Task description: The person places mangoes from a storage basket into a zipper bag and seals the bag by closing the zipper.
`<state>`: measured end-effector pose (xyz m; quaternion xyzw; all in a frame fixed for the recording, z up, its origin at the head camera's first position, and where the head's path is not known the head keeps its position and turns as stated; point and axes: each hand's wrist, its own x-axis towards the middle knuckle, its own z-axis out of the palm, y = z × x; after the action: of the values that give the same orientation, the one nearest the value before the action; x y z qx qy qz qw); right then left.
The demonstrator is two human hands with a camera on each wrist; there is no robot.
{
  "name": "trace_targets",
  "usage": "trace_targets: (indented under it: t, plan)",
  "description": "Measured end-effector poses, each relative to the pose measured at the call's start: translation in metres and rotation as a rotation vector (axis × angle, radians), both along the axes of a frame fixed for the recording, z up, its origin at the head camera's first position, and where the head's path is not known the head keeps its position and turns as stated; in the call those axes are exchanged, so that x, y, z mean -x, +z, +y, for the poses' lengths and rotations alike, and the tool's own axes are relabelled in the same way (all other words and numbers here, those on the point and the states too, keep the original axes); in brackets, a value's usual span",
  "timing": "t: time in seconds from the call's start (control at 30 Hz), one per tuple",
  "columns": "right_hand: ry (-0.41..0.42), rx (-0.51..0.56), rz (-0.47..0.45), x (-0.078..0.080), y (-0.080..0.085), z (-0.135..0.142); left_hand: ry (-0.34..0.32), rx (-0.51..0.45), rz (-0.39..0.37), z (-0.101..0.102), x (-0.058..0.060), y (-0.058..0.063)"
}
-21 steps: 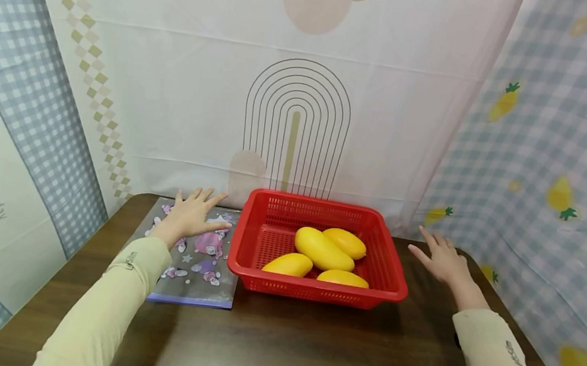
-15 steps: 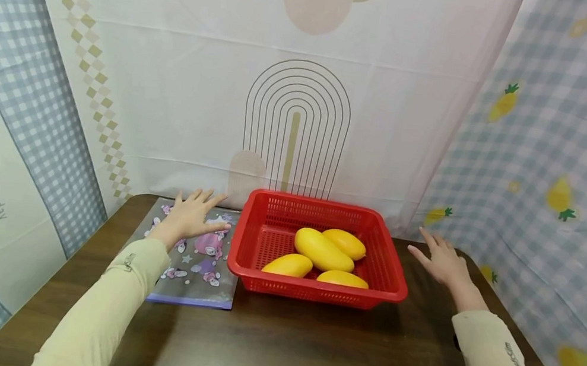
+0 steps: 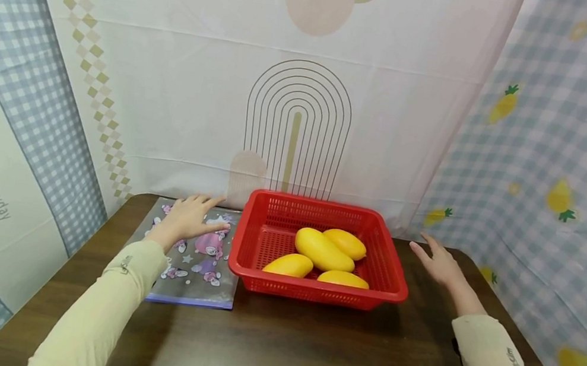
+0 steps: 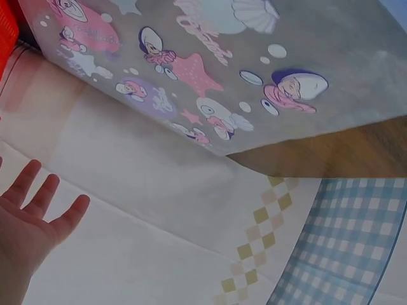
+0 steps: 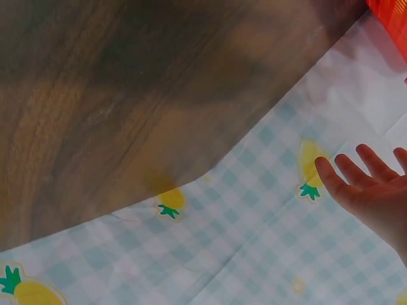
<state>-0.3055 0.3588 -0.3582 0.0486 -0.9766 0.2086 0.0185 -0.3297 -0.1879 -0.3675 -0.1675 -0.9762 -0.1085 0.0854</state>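
In the head view a red plastic basket (image 3: pixel 314 292) with perforated sides stands on the table and holds several yellow mangoes (image 3: pixel 324 250). Left of it lies a flat, see-through zip bag (image 3: pixel 191 282) printed with pink and purple cartoon figures, a lilac strip along its near edge. My left hand (image 3: pixel 187 219) hovers over this bag, fingers extended and thumb toward the basket, with nothing in it. On the basket's other side my right hand (image 3: pixel 441 264) is held in the air, bare, its thumb pointing at the basket. Each wrist view shows only part of its hand, fingers apart.
The dark brown wooden table (image 3: pixel 287 349) has rounded far corners. A white printed cloth (image 3: pixel 183 106) hangs right behind it, and a blue checked cloth (image 3: pixel 561 139) with pineapples closes off the right side. Another checked cloth (image 3: pixel 22 53) hangs on the left.
Both hands have tilted slightly, and their fingers now look closer together and lower than before. The basket, mangoes and bag have stayed in place.
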Motion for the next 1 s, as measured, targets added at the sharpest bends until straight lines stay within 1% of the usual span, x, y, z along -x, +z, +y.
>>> trace_targets:
  t: [0.1,0.23,0.47,0.63,0.8,1.0]
  plan:
    - [-0.004,0.039,-0.001,-0.001,-0.001,-0.002,-0.015,0.013,0.019,0.000,-0.001,-0.001]
    - [-0.003,0.055,0.017,-0.002,-0.005,-0.006,-0.034,0.035,0.057,-0.001,-0.001,-0.004]
    - [-0.024,0.066,0.117,-0.007,-0.011,-0.008,-0.070,0.030,0.097,-0.001,-0.006,-0.008]
    - [-0.056,0.094,0.184,-0.015,-0.015,-0.009,-0.100,0.052,0.133,0.001,-0.010,-0.009]
    - [-0.058,0.121,0.245,-0.018,-0.015,-0.012,-0.105,0.079,0.142,0.004,-0.013,-0.009]
    - [-0.056,0.143,0.300,-0.021,-0.013,-0.017,-0.161,0.101,0.209,0.003,-0.017,-0.012]
